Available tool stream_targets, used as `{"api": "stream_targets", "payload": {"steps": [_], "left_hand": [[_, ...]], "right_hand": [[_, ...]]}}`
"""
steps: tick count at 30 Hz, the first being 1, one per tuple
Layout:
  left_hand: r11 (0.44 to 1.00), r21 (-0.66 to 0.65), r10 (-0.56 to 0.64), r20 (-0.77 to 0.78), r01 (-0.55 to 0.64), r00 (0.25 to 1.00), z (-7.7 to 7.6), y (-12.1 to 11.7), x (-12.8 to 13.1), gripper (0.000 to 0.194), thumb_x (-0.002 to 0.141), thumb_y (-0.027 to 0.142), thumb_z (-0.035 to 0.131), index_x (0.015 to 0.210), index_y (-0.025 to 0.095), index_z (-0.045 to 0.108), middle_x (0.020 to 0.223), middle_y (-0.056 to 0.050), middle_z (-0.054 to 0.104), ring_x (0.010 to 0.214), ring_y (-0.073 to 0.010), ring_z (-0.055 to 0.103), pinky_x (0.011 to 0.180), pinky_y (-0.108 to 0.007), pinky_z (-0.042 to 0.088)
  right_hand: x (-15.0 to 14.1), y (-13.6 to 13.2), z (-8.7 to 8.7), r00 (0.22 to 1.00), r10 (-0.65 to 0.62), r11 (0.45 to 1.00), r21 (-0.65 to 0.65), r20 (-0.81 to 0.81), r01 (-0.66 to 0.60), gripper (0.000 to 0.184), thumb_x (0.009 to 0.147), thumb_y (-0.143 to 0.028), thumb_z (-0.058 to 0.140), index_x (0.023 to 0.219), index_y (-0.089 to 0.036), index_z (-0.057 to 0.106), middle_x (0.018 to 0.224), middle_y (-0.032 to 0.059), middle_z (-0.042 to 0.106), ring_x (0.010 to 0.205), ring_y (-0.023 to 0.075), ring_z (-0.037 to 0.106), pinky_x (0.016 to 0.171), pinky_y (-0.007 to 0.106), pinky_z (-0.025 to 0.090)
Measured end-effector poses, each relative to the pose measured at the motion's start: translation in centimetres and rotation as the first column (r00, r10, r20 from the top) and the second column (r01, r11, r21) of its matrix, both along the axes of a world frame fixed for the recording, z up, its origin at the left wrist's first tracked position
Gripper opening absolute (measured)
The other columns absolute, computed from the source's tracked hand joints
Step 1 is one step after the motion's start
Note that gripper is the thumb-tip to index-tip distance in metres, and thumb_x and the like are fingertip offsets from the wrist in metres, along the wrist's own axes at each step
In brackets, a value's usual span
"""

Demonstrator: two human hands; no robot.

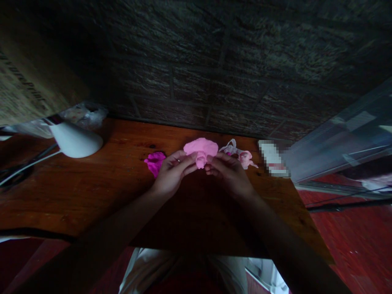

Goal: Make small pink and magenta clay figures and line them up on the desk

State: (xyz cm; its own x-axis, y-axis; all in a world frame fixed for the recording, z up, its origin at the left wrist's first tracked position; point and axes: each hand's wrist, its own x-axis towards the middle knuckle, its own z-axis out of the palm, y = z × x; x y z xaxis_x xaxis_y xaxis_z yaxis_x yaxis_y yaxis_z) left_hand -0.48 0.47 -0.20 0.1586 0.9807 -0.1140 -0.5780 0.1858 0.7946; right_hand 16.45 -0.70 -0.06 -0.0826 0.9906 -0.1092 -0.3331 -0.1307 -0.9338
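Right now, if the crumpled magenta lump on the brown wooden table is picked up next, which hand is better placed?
Probably the left hand: it is beside the magenta lump, while the right hand is beyond the pale pink claylike piece. Both grip it, so the left would likely release first.

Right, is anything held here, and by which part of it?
Yes: a pink piece, held by the left hand and the right hand, one at each side of its narrow lower part, just below the wide top.
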Motion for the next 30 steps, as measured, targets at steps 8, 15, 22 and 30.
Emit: {"api": "stream_targets", "payload": {"steps": [8, 15, 22, 30], "left_hand": [[1.000, -0.007, -0.002, -0.002, 0.002, 1.000, -0.53, 0.21, -0.04, 0.021, 0.065, 0.025, 0.095, 0.077, 0.015, 0.081, 0.084, -0.003, 0.081, 0.083, -0.0139, 0.075, 0.091, -0.030, 0.063], [1.000, -0.003, -0.027, -0.005, 0.027, 1.000, -0.77, 0.17, 0.19, 0.024, 0.065, 0.024, 0.095, 0.083, 0.014, 0.083, 0.088, -0.005, 0.083, 0.088, -0.0149, 0.076, 0.095, -0.030, 0.061], [0.999, -0.048, 0.000, 0.044, 0.002, 0.999, -0.94, 0.23, 0.39, 0.022, 0.062, 0.020, 0.096, 0.071, 0.014, 0.077, 0.080, -0.002, 0.080, 0.082, -0.0132, 0.075, 0.090, -0.029, 0.060], [0.999, -0.041, -0.010, 0.076, 0.013, 0.997, -0.99, 0.33, 0.53, 0.025, 0.062, 0.015, 0.096, 0.076, 0.017, 0.077, 0.083, 0.001, 0.080, 0.084, -0.0128, 0.075, 0.094, -0.029, 0.059]], "right_hand": [[-0.57, 0.04, -0.42, 0.997, -0.073, 0.996, 0.039, -0.023, 0.074, 0.030, 0.065, -0.044, 0.096, 0.077, -0.022, 0.078, 0.074, -0.0014, 0.077, 0.070, 0.0122, 0.072, 0.072, 0.027, 0.064], [-0.67, 0.00, -0.66, 0.997, -0.076, 0.995, 0.063, -0.022, 0.077, 0.026, 0.067, -0.042, 0.095, 0.079, -0.024, 0.080, 0.076, -0.0012, 0.077, 0.071, 0.0118, 0.072, 0.071, 0.026, 0.064], [-0.81, 0.03, -0.25, 0.994, -0.084, 0.996, -0.009, -0.073, 0.083, 0.034, 0.060, -0.046, 0.097, 0.076, -0.022, 0.080, 0.071, -0.0011, 0.076, 0.068, 0.0116, 0.071, 0.069, 0.026, 0.064], [-1.09, 0.10, -0.54, 0.995, -0.095, 0.993, 0.061, -0.045, 0.097, 0.027, 0.064, -0.044, 0.096, 0.074, -0.024, 0.080, 0.073, -0.0027, 0.076, 0.069, 0.0103, 0.071, 0.070, 0.024, 0.063]]}}
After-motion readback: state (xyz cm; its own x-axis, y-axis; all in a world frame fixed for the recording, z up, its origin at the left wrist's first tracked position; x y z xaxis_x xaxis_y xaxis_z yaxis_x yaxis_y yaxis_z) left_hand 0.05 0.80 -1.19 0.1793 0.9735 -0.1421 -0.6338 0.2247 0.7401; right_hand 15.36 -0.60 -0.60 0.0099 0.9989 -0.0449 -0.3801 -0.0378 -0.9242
